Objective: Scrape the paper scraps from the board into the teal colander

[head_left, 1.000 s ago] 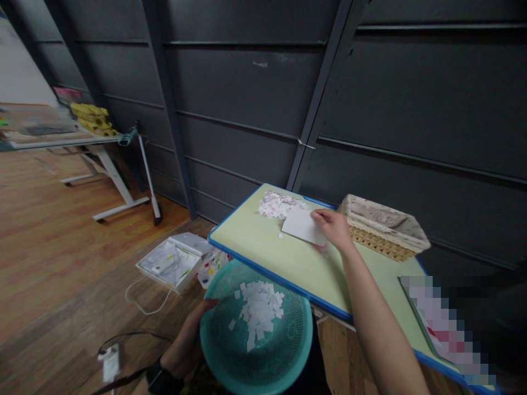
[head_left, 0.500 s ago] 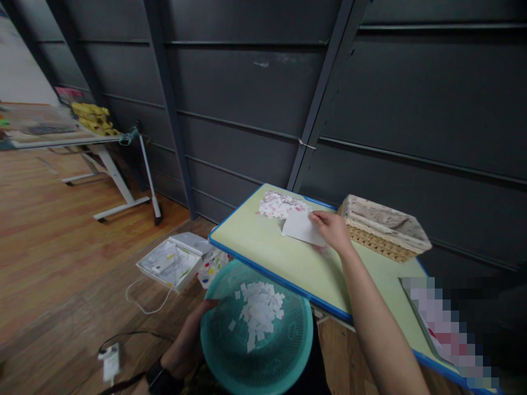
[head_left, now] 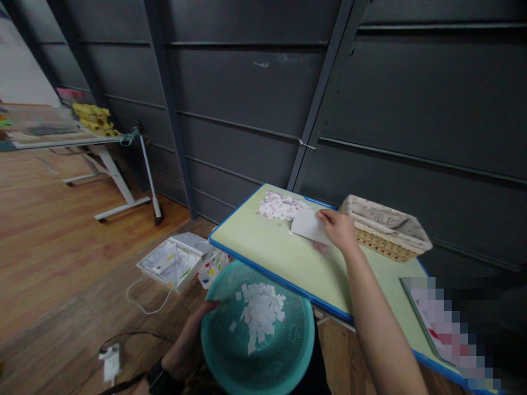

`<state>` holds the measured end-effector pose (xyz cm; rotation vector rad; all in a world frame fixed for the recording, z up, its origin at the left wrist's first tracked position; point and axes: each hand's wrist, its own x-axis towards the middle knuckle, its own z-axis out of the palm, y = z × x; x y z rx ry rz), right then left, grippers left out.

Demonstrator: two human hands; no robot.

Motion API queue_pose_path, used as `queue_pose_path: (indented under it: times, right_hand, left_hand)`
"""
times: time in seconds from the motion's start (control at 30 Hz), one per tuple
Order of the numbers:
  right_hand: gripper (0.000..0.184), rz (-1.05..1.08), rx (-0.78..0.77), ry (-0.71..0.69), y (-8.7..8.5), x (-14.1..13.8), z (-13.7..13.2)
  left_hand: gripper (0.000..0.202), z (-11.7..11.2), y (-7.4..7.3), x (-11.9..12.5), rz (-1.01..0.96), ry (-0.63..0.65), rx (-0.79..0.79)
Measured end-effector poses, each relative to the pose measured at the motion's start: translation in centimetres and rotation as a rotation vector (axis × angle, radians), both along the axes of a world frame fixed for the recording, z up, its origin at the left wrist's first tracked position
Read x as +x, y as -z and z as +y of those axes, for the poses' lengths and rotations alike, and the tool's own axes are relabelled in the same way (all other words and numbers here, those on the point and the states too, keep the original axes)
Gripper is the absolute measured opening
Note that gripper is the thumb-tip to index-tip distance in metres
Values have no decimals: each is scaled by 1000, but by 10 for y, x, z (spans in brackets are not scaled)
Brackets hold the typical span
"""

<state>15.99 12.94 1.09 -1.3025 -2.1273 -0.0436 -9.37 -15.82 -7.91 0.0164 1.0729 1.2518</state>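
Observation:
My left hand (head_left: 193, 332) grips the left rim of a round teal plastic basket (head_left: 294, 351), its fingers partly hidden beneath. Several small white paper pieces (head_left: 263, 310) lie inside it, below the table's front edge. Over the pale yellow-green table (head_left: 255, 236), my right hand (head_left: 335, 225) pinches the right end of a white sheet, apparently paper or card (head_left: 308, 226). The sheet is tilted beside a pile of paper scraps (head_left: 282, 206) with pinkish marks. A blurred reddish piece (head_left: 320, 247) shows just below the sheet.
A lined wicker basket (head_left: 385, 227) stands at the table's back right. A pixelated flat item (head_left: 444, 329) lies at the right end. On the floor to the left are an open white box (head_left: 171, 262) and a power strip (head_left: 110, 362). Dark wall panels (head_left: 247, 93) rise behind.
My right hand has moved slightly right, carrying the white sheet away from the scrap pile. The left hand and teal basket have hardly moved.

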Motion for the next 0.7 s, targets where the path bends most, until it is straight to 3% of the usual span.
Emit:
queue_pose_path:
  times: [0.2,0.37,0.6,0.7]
  right_hand:
    - [35,-12,55,22,-4,5,0]
    - [35,-36,46,-41,-6,2,-4]
    - [33,-96,14,75,-14,12,-8]
    - [31,-71,-34,26,-17,16,-8]
  left_hand:
    - [50,1,2,0,0,4,8]
    - [42,1,-1,-1,-13,9,-7]
    - [40,1,1,-1,-40,-1,-24]
    - [41,2,1,0,-21,4,-31]
